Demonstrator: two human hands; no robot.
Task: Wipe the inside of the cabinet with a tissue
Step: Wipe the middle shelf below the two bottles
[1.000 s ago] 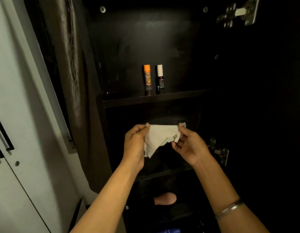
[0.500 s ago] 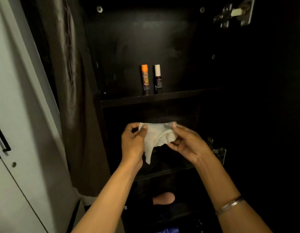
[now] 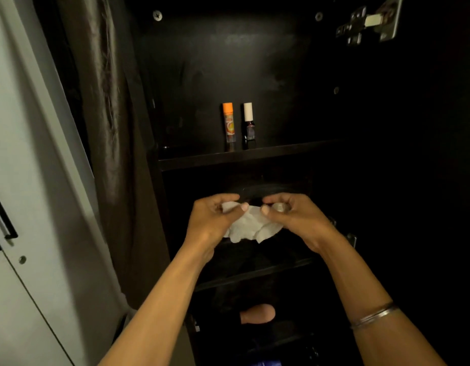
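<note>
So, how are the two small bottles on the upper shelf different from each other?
The left bottle has an orange cap; the right bottle has a white cap. The left bottle has a pale body with an orange label, while the right bottle has a dark body that nearly blends into the cabinet. The left bottle looks like a slim tube; the right bottle looks wider below its cap. Both stand upright, side by side, near the front of the shelf.

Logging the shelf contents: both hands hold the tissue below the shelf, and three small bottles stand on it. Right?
Not three: the head view shows two on the shelf, an orange-capped tube and a white-capped bottle. Left hand and right hand do hold the tissue below it.
</note>
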